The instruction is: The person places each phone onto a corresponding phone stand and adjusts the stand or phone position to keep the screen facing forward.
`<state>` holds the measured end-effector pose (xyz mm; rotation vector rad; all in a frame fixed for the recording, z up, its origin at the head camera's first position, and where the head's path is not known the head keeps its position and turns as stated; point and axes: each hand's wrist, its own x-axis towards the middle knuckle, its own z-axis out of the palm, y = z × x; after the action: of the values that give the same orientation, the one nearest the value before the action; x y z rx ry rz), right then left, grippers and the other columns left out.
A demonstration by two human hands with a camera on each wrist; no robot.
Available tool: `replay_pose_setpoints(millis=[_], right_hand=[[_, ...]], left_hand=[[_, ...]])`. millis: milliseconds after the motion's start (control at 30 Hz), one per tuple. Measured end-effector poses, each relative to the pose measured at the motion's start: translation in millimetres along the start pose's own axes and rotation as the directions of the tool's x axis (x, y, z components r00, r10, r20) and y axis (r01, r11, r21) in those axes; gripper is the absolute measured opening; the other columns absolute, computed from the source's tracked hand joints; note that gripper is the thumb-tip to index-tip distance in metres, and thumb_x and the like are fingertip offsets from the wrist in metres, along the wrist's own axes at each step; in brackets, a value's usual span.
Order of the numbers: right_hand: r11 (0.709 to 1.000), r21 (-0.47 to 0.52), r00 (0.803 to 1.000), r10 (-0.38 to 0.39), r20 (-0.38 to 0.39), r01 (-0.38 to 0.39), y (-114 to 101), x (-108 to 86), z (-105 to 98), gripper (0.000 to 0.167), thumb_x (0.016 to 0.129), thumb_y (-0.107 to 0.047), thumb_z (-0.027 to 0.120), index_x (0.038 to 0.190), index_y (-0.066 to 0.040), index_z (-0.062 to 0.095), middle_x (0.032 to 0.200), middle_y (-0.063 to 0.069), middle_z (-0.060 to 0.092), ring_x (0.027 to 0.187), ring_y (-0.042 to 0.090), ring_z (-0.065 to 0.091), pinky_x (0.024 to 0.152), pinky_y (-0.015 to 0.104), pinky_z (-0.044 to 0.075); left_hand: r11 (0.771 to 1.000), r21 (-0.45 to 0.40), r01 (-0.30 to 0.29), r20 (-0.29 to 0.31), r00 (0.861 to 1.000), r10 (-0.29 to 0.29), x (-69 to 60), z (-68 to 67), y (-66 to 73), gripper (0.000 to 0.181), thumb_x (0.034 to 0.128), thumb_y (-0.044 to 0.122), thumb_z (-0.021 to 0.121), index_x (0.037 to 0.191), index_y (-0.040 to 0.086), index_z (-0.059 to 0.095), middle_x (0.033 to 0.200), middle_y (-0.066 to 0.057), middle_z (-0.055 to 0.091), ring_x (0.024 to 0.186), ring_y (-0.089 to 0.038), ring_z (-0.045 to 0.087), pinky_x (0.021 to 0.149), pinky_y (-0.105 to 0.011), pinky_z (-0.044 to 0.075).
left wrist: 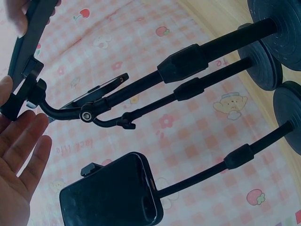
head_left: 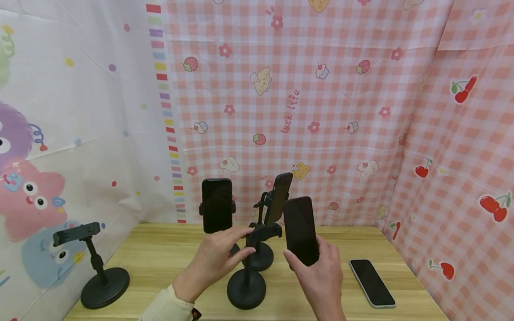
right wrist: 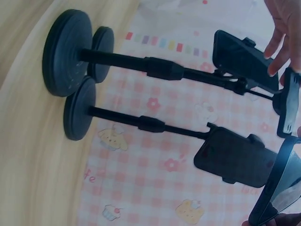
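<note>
My left hand (head_left: pixel 217 252) pinches one end of the clamp (head_left: pixel 265 232) on the nearest black phone stand (head_left: pixel 246 290); its thumb and fingers bracket that end in the left wrist view. To the right, my right hand (head_left: pixel 321 276) grips a dark smartphone (head_left: pixel 301 229) upright, its screen toward me. In the right wrist view the held phone (right wrist: pixel 275 188) is close to the clamp's end (right wrist: pixel 288 108); whether they touch I cannot tell. Behind the left hand, a phone (head_left: pixel 217 205) sits in another stand's clamp. A third stand holds a phone (head_left: pixel 279 198) turned sideways.
A black stand (head_left: pixel 105 287) with a bare clamp (head_left: pixel 76 233) is at the left of the wooden table (head_left: pixel 160 263). At the right lies a phone with a pale edge (head_left: pixel 372 283), flat on the table. Patterned cloths (head_left: pixel 301 111) hang around the table.
</note>
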<state>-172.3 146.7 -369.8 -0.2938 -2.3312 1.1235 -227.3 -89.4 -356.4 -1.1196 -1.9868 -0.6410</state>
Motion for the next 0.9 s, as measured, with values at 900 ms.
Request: replay_pose_setpoints(millis=[900], right_hand=[[0.982,0.08,0.985,-0.173,0.016,0.171,-28,-22.0,17,0.078,0.073,-0.047,0.087,0.131,-0.003,0.06,0.108,0.009,0.052,0.091,0.024,0.053,0.078,0.043,0.048]], left_hand=[[0.999,0.049,0.022,-0.014,1.0,-0.021,-1.5,0.4,0.2,0.049,0.0792,0.025,0.085,0.12,0.002,0.069,0.109,-0.007,0.073,0.072,-0.012,0.068,0.066,-0.027,0.056]])
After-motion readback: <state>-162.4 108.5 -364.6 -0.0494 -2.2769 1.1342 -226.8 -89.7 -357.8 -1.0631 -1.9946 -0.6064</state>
